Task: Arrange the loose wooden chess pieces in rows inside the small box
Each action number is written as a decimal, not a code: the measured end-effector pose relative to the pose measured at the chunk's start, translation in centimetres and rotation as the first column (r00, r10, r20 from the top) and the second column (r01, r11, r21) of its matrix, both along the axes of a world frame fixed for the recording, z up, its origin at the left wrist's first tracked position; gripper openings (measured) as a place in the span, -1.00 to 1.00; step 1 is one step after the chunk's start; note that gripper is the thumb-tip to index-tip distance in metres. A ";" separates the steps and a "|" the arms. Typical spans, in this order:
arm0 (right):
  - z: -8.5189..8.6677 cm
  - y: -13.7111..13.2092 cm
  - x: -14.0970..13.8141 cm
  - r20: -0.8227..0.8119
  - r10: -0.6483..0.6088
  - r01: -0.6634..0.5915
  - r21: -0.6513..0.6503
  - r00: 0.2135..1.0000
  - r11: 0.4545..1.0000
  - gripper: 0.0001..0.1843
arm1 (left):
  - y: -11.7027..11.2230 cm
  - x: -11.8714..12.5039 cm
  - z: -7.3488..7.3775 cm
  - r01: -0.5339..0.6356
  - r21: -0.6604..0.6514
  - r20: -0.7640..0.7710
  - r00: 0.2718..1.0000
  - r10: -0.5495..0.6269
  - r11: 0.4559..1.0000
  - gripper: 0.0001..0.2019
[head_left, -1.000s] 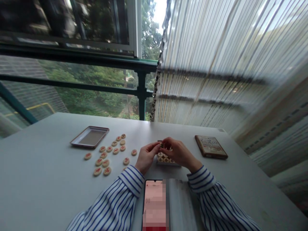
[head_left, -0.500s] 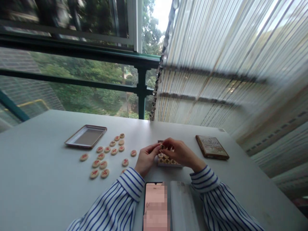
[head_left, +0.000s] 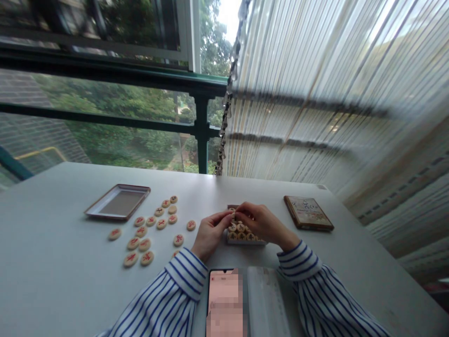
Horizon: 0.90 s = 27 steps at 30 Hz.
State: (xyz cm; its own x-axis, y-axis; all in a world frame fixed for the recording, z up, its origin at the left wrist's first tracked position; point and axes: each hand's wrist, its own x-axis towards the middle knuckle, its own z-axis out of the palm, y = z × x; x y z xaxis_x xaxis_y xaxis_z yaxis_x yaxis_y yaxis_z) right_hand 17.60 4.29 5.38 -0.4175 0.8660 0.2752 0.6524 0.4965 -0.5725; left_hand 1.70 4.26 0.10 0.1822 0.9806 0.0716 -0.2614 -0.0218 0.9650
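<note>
Above an open box (head_left: 245, 242) with rows of round wooden Chinese chess pieces (head_left: 240, 228), my two hands meet at the fingertips. Between them is one small round Chinese chess piece (head_left: 233, 216), mostly covered by the fingers. My left hand (head_left: 210, 230) pinches it from the left, thumb and forefinger together. From the right my right hand (head_left: 261, 222) closes its fingertips on the same piece and hides part of the box. Loose pieces (head_left: 141, 231) with mostly red characters lie scattered to the left of my hands.
A shallow rectangular lid (head_left: 121, 200) lies at the far left of the white table (head_left: 70, 262). On the right sits a flat brown-edged box (head_left: 308, 213). A phone (head_left: 224, 299) and a whitish, flat object (head_left: 268, 299) lie between my forearms. Window and string curtain stand behind.
The view has shifted slightly, so the loose pieces and lid appear further left. My hands stay together over the box; the held piece now shows less between my fingers.
</note>
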 end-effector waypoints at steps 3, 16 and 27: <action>0.2 -0.1 0.1 -0.014 0.014 -0.014 -0.008 1.000 1.000 -0.79 | 0.0 0.0 0.1 0.006 -0.010 0.009 1.000 -0.006 1.000 -0.69; 0.3 -0.1 0.0 0.014 0.064 -0.064 0.002 0.998 0.998 -0.78 | 0.1 0.1 0.1 -0.067 -0.016 0.023 0.997 0.068 0.998 -0.72; 0.6 0.1 0.7 0.068 0.006 -0.009 0.054 0.998 0.999 -0.77 | -0.1 0.2 -0.8 -0.154 0.183 -0.205 0.960 0.191 0.971 -0.74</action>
State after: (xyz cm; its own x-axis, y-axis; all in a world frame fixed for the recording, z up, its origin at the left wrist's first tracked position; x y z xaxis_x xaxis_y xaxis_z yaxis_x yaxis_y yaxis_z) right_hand 18.27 4.43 6.00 -0.4433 0.8474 0.2922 0.6851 0.5305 -0.4992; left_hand 1.90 4.18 -0.68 0.0408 0.9767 0.2106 -0.0221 -0.2099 0.9775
